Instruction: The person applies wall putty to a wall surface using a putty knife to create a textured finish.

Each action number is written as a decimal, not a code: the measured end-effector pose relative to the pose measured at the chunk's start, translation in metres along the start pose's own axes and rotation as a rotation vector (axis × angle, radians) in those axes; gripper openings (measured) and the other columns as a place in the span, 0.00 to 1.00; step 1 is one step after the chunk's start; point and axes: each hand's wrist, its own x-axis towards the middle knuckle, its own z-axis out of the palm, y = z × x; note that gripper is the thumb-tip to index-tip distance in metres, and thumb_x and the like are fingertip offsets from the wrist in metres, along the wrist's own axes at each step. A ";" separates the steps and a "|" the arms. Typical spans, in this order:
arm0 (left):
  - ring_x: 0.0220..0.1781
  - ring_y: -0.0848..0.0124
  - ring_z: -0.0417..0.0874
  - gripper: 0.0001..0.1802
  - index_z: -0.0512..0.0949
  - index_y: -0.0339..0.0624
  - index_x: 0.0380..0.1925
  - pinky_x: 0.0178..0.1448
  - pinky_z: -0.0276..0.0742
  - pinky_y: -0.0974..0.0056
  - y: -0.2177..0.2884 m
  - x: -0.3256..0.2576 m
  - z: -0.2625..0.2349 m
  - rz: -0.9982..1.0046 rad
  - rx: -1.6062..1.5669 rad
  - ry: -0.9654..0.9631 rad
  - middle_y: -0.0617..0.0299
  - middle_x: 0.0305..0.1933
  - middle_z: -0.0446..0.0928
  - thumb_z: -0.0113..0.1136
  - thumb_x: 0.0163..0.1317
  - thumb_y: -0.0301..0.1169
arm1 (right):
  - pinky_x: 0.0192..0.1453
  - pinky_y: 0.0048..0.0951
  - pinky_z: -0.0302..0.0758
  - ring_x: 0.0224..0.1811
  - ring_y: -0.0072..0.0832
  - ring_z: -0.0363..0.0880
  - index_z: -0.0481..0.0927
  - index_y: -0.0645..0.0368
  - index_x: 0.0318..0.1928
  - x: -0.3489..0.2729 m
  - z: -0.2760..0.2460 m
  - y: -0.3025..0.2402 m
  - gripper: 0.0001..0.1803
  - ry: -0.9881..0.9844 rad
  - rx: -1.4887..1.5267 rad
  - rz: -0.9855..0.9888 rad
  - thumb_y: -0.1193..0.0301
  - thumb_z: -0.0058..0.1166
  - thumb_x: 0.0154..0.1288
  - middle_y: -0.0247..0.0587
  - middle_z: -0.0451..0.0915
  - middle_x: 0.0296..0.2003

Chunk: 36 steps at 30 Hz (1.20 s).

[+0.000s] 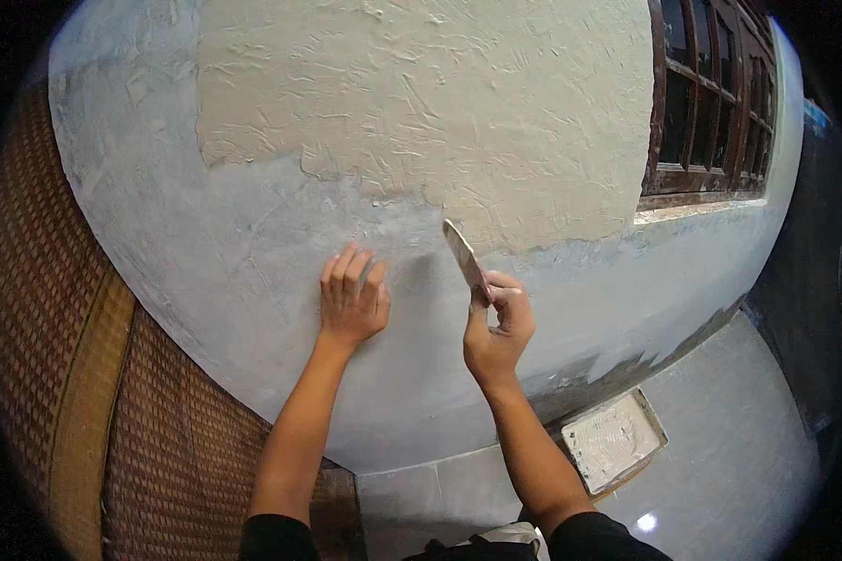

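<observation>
My right hand (pixel 501 327) grips a putty knife (pixel 464 254) between thumb and fingers. Its pale, smeared blade points up and to the left, with the tip at the lower edge of a cream textured coat (pixel 421 103) on the wall. Left of it, my left hand (pixel 354 294) holds nothing; its fingers are slightly bent and apart, at the bare grey wall (pixel 253 252). Whether those fingertips touch the wall I cannot tell. Ridges and flecks mark the cream coat, and its lower border is ragged.
On the grey tiled floor (pixel 720 421) at lower right stands a rectangular tray (pixel 662 432) of cream paste, close to the wall's foot. A brown wooden window (pixel 697 103) is set in the wall at upper right. Brown woven panels (pixel 173 411) with a wooden strip (pixel 89 374) line the left.
</observation>
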 end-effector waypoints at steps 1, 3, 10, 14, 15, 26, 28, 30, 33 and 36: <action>0.67 0.56 0.61 0.24 0.69 0.48 0.51 0.67 0.57 0.48 -0.012 0.006 -0.003 0.010 0.003 0.008 0.56 0.58 0.65 0.57 0.51 0.32 | 0.39 0.31 0.76 0.37 0.37 0.80 0.72 0.63 0.33 0.003 0.014 -0.006 0.08 0.030 -0.077 -0.166 0.86 0.56 0.57 0.48 0.79 0.38; 0.67 0.57 0.62 0.23 0.68 0.50 0.51 0.66 0.58 0.49 -0.024 0.014 -0.002 0.056 0.023 0.054 0.58 0.58 0.66 0.56 0.53 0.34 | 0.40 0.34 0.76 0.37 0.44 0.79 0.72 0.64 0.33 0.005 0.030 -0.010 0.11 0.062 -0.107 -0.260 0.89 0.54 0.50 0.49 0.79 0.38; 0.66 0.54 0.66 0.17 0.65 0.50 0.48 0.65 0.59 0.49 -0.035 0.014 -0.006 0.097 -0.010 0.183 0.57 0.58 0.67 0.53 0.62 0.40 | 0.44 0.41 0.79 0.42 0.47 0.79 0.73 0.65 0.29 0.004 0.068 -0.016 0.08 0.131 -0.392 -0.563 0.85 0.53 0.46 0.48 0.79 0.39; 0.64 0.53 0.68 0.17 0.64 0.50 0.47 0.64 0.60 0.48 -0.036 0.013 -0.014 0.100 0.012 0.245 0.56 0.57 0.67 0.53 0.62 0.41 | 0.46 0.42 0.79 0.43 0.45 0.79 0.75 0.64 0.29 -0.009 0.088 -0.011 0.04 0.140 -0.479 -0.611 0.79 0.55 0.50 0.48 0.80 0.41; 0.64 0.54 0.69 0.16 0.65 0.51 0.46 0.65 0.60 0.49 -0.036 0.011 -0.016 0.086 0.004 0.277 0.58 0.56 0.68 0.52 0.61 0.41 | 0.46 0.42 0.79 0.43 0.45 0.79 0.75 0.64 0.29 -0.014 0.092 -0.010 0.04 0.144 -0.476 -0.610 0.79 0.55 0.50 0.48 0.80 0.41; 0.59 0.49 0.71 0.17 0.64 0.50 0.45 0.60 0.64 0.47 -0.032 0.008 -0.030 0.069 -0.013 0.340 0.55 0.53 0.67 0.51 0.61 0.43 | 0.54 0.47 0.76 0.46 0.38 0.76 0.73 0.55 0.23 -0.028 0.111 0.005 0.06 0.151 -0.661 -0.585 0.71 0.55 0.53 0.39 0.80 0.44; 0.63 0.55 0.69 0.14 0.64 0.51 0.44 0.62 0.61 0.51 -0.030 0.010 -0.030 0.047 -0.018 0.362 0.59 0.54 0.68 0.50 0.62 0.42 | 0.54 0.47 0.76 0.46 0.38 0.76 0.72 0.54 0.23 -0.027 0.110 0.007 0.06 0.155 -0.687 -0.588 0.71 0.55 0.53 0.38 0.80 0.44; 0.63 0.55 0.69 0.15 0.64 0.52 0.44 0.62 0.61 0.51 -0.031 0.008 -0.031 0.049 -0.013 0.362 0.59 0.53 0.68 0.50 0.62 0.42 | 0.53 0.46 0.76 0.46 0.37 0.76 0.72 0.53 0.23 -0.029 0.108 0.007 0.06 0.147 -0.734 -0.610 0.71 0.54 0.54 0.37 0.80 0.44; 0.61 0.52 0.70 0.16 0.64 0.50 0.45 0.61 0.62 0.49 -0.029 0.009 -0.033 0.053 0.000 0.356 0.57 0.52 0.68 0.50 0.61 0.43 | 0.52 0.43 0.75 0.45 0.36 0.76 0.72 0.53 0.23 -0.028 0.103 0.006 0.06 0.130 -0.786 -0.647 0.70 0.54 0.54 0.37 0.79 0.44; 0.59 0.50 0.71 0.17 0.64 0.49 0.45 0.58 0.63 0.47 -0.028 0.007 -0.036 0.059 0.022 0.350 0.54 0.51 0.67 0.50 0.61 0.43 | 0.51 0.41 0.74 0.45 0.36 0.76 0.73 0.52 0.23 -0.032 0.090 0.008 0.06 0.075 -0.785 -0.674 0.70 0.55 0.54 0.36 0.79 0.45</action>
